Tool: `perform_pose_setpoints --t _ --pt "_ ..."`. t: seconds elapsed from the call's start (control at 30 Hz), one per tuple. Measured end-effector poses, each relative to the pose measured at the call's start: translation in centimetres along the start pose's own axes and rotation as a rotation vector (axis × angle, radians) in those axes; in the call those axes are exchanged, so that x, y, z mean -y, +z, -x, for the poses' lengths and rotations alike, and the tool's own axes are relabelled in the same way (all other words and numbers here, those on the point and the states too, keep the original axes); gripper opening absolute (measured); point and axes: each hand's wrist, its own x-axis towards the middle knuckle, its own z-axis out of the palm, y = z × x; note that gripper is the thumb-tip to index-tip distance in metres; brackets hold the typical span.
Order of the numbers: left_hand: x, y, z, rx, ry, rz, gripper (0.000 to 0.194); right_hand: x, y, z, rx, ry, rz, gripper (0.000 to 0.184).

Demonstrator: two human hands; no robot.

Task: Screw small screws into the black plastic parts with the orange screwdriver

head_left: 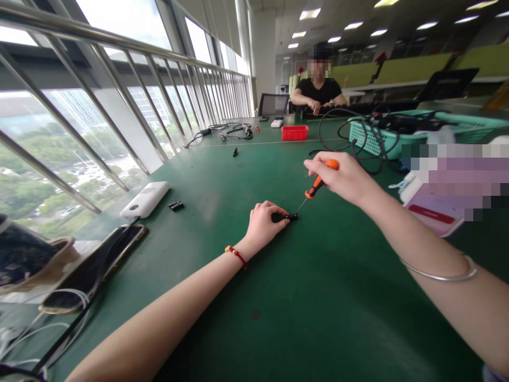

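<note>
My left hand (264, 223) rests on the green table (318, 307), its fingers closed on a small black part (287, 217) that it pins to the surface. In my right hand (344, 178) is an orange-handled screwdriver (318, 185), gripped at the top of the handle. The screwdriver slants down to the left and its tip meets the black part. A red bracelet is on my left wrist and a silver bangle on my right forearm.
A white power bank (146, 199), a phone (95, 265) and a small black clip (176, 205) lie at the left by the railing. A green basket (382, 139) with black cables stands at the right. Further back are a red tray (295, 132) and a seated person (320, 90).
</note>
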Motion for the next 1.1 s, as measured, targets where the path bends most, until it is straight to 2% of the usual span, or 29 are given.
perform_pose_setpoints --t 0.07,0.17,0.23,0.33,0.43,0.5,0.63,0.77,0.9,1.0,1.1 --pt "0.0 0.0 0.0 0.006 0.006 0.003 0.013 0.0 0.2 0.2 -0.104 -0.011 0.057 0.033" --pt "0.1 0.0 0.1 0.006 0.014 0.007 0.014 0.1 0.3 0.3 -0.18 -0.037 0.081 0.017" --pt "0.0 -0.1 0.1 0.006 0.018 0.011 0.016 0.2 0.1 0.5 -0.167 -0.06 0.082 0.008" --pt "-0.1 -0.1 0.1 0.013 0.015 0.011 0.016 0.6 -0.2 0.9 -0.106 -0.072 0.12 0.009" --pt "-0.1 -0.2 0.0 0.018 0.01 0.01 0.016 1.1 -0.4 1.4 -0.15 -0.036 0.25 0.03" --pt "-0.1 -0.2 0.0 0.02 0.009 0.007 0.016 1.2 -0.4 1.6 -0.176 -0.033 0.306 0.033" --pt "-0.1 -0.2 0.1 0.021 0.008 0.004 0.016 1.1 -0.5 1.5 -0.143 -0.068 0.229 0.013" --pt "-0.1 -0.2 0.2 0.019 0.004 0.007 0.016 0.8 -0.5 1.3 -0.121 -0.052 0.18 0.016" --pt "-0.1 -0.2 0.1 0.02 -0.001 0.006 0.016 0.6 -0.3 1.3 -0.155 -0.055 0.197 0.03" --pt "0.0 -0.1 0.0 0.02 0.002 0.009 0.016 0.6 -0.3 1.3 -0.129 -0.072 0.136 0.017" --pt "0.0 -0.1 0.0 0.014 0.009 0.01 0.016 0.6 -0.4 1.3 -0.109 -0.049 0.096 0.019"
